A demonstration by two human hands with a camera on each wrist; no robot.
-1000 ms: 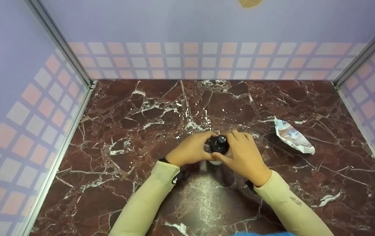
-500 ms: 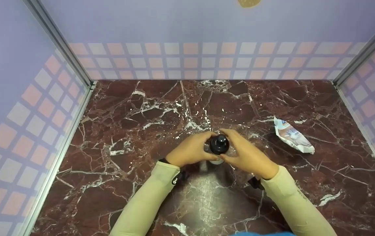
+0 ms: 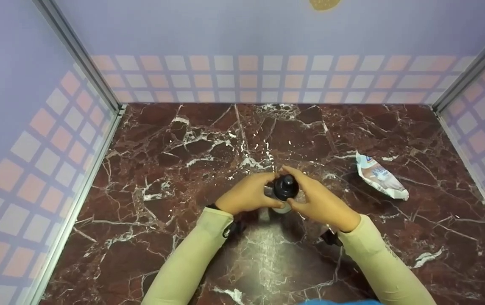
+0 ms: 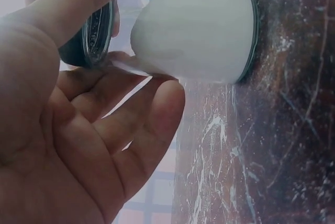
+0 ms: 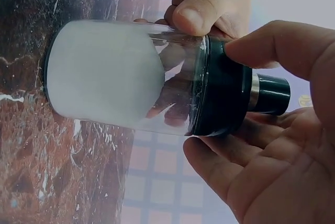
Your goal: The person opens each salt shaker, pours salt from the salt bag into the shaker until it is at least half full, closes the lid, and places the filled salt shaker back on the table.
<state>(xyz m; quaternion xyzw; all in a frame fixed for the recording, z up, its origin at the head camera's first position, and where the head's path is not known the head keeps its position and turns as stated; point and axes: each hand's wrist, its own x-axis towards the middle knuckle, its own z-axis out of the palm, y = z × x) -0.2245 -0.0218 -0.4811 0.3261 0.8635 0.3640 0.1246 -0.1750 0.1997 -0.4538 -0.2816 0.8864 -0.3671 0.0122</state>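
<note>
A clear glass jar [image 5: 104,72] with a black lid [image 5: 225,88] stands upright on the marbled table, mostly filled with white powder or fine grains. A narrow knob with a silver band tops the lid. My left hand [image 3: 246,194] holds the jar's upper glass, its thumb just below the lid in the right wrist view. Around the lid curl the thumb and fingers of my right hand [image 3: 323,197]. In the left wrist view, the white contents [image 4: 193,30] show beyond my left fingers, which are spread along the glass. The lid sits on the jar.
A crumpled white and brown packet [image 3: 380,176] lies on the table to the right. White specks [image 3: 268,148] are scattered behind the jar. Tiled-pattern walls [image 3: 249,78] enclose the marbled table [image 3: 174,258] at the back and both sides.
My right hand has turned on the lid, its fingers drawing back from the far side and its wrist swinging outward to the right. My left hand stays round the jar.
</note>
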